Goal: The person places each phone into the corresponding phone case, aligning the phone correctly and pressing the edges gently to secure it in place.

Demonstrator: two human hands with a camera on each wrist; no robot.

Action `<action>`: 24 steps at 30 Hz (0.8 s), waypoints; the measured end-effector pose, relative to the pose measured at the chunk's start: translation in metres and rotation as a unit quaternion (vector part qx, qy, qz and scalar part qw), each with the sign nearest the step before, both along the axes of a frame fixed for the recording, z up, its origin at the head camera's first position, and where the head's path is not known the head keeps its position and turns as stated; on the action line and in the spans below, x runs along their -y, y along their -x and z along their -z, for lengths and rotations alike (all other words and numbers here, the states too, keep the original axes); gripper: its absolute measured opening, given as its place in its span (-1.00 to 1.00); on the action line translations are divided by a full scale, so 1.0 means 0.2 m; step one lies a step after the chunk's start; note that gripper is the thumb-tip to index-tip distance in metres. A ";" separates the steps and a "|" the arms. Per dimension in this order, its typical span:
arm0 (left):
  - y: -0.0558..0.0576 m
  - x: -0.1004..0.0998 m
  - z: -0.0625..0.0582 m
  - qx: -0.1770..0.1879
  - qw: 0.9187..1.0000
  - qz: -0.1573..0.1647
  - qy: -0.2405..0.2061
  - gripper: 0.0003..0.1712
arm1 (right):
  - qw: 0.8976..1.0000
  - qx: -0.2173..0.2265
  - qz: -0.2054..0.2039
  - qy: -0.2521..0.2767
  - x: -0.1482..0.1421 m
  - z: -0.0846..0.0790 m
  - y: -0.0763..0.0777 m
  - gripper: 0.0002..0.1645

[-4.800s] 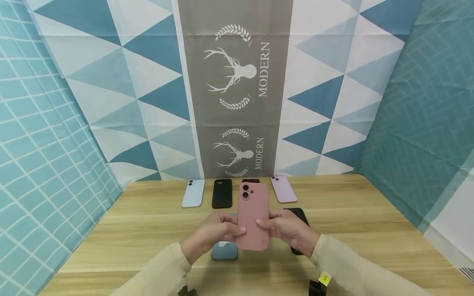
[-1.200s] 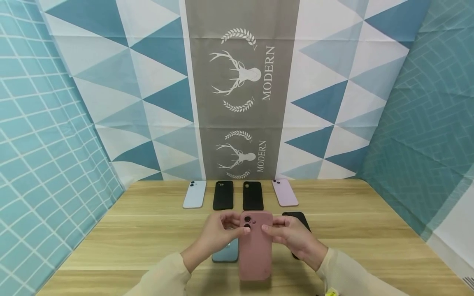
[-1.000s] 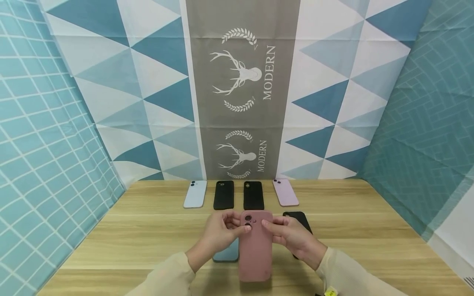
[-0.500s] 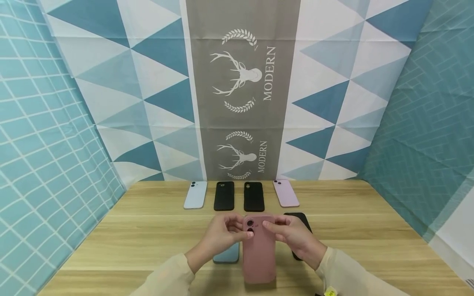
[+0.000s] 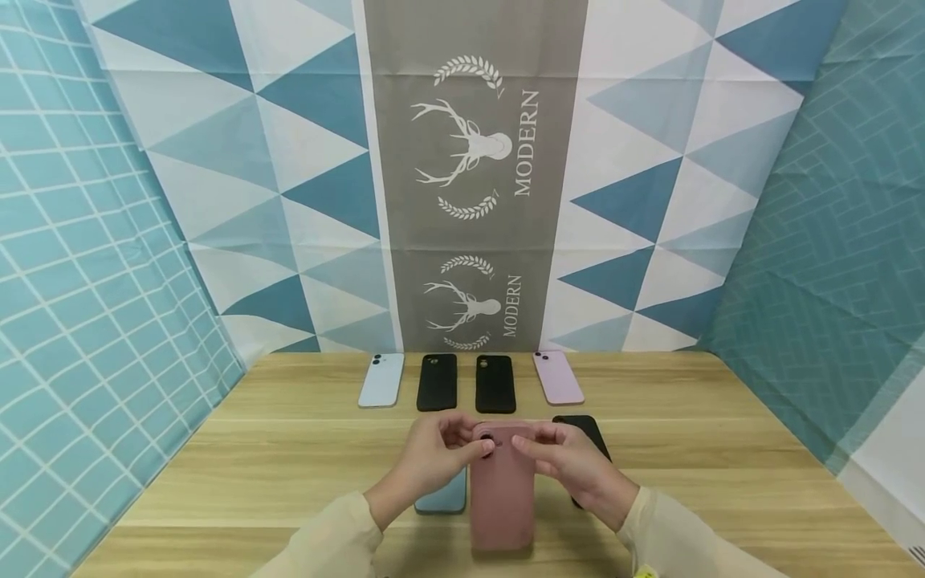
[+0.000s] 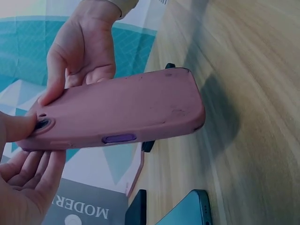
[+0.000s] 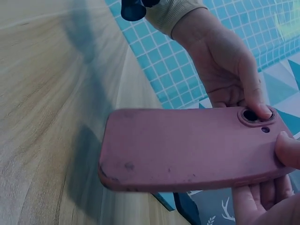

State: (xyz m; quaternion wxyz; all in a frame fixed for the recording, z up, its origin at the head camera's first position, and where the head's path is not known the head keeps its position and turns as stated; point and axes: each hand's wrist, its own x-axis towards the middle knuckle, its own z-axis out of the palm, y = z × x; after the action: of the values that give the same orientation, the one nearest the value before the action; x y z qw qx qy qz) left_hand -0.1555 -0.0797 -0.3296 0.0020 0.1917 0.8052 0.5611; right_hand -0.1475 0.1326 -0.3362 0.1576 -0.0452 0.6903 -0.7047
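Observation:
Both hands hold a phone in a pink case (image 5: 502, 498) above the table, its back and camera end in sight. At its upper left corner the left hand (image 5: 429, 453) pinches it, thumb pressed over one camera lens and fingers behind. The right hand (image 5: 578, 461) pinches the upper right corner, its thumb on the back beside the camera. In the left wrist view, a purple strip shows through a slot in the case's side. Beneath the left hand lies a blue-grey phone (image 5: 442, 496), and a black phone or case (image 5: 588, 433) is partly hidden by the right.
Along the wooden table's (image 5: 289, 466) back edge lie a white phone (image 5: 381, 380), two black phones or cases (image 5: 437, 383), and a light pink phone (image 5: 559, 377). A patterned cloth (image 5: 303, 201) hangs behind them.
Since the earliest frame, the pink-cased phone has come down and nearer, and both hands have shifted from its lower half to its camera end. Lately the left thumb slid over a lens.

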 end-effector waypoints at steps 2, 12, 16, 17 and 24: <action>0.00 0.00 0.00 -0.002 1.000 -0.005 0.003 -0.77 | 1.000 0.005 -0.008 0.000 0.00 0.00 0.00 -0.48; -0.01 0.01 0.00 0.021 1.000 0.009 -0.004 -0.77 | 0.999 -0.011 -0.036 -0.023 -0.02 -0.06 0.01 -0.45; -0.01 0.01 0.01 0.044 0.998 0.029 -0.024 -0.76 | 0.999 -0.022 -0.032 -0.034 -0.04 -0.06 0.02 -0.49; 0.00 0.01 0.01 0.052 0.998 0.037 -0.029 -0.75 | 0.999 -0.023 -0.031 -0.036 -0.04 -0.06 0.02 -0.50; 0.01 0.00 -0.01 0.111 0.990 0.074 -0.036 -0.70 | 0.999 -0.009 -0.020 -0.029 -0.05 -0.06 0.01 -0.54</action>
State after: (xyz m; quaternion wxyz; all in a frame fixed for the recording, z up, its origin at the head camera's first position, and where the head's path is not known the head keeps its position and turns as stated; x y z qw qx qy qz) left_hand -0.1573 -0.0806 -0.3268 0.1254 0.1872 0.7630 0.6059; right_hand -0.1497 0.1421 -0.3248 0.1661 -0.0607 0.7113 -0.6803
